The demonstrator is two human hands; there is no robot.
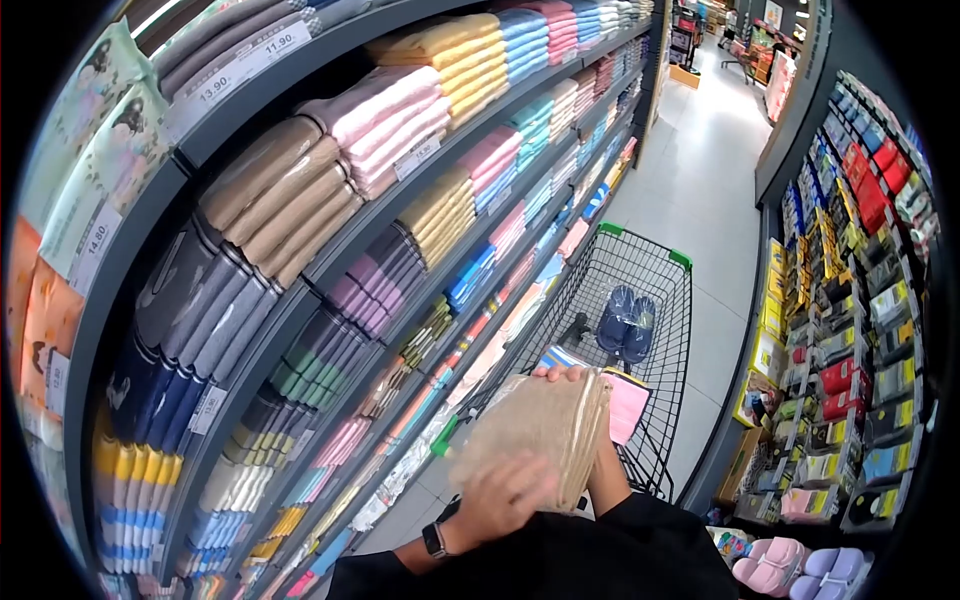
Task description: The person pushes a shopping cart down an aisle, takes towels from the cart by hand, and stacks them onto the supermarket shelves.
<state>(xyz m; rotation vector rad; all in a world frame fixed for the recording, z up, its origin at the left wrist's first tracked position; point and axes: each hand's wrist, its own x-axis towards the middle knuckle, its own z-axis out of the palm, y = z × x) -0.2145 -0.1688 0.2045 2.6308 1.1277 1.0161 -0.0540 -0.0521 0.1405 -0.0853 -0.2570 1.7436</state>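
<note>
A stack of folded beige towels (560, 430), apparently in clear plastic, is held in front of my body. My right hand (560, 374) grips it from behind, with fingertips curled over its far edge. My left hand (508, 495), a dark watch on the wrist, is against the near face of the stack; its fingers are smeared by motion. Just beyond is a black wire shopping cart (688, 330) with green corners. In it are navy slippers (626, 325), a pink folded cloth (628, 408) and a striped blue cloth (558, 356), partly hidden by the towels.
Shelves of folded towels (400, 110) in many colours line the left side, with price tags (240, 75). On the right hangs a rack of packaged goods (850, 350), with pink slippers (772, 565) and purple slippers (830, 575) below. A tiled aisle (705, 200) runs ahead.
</note>
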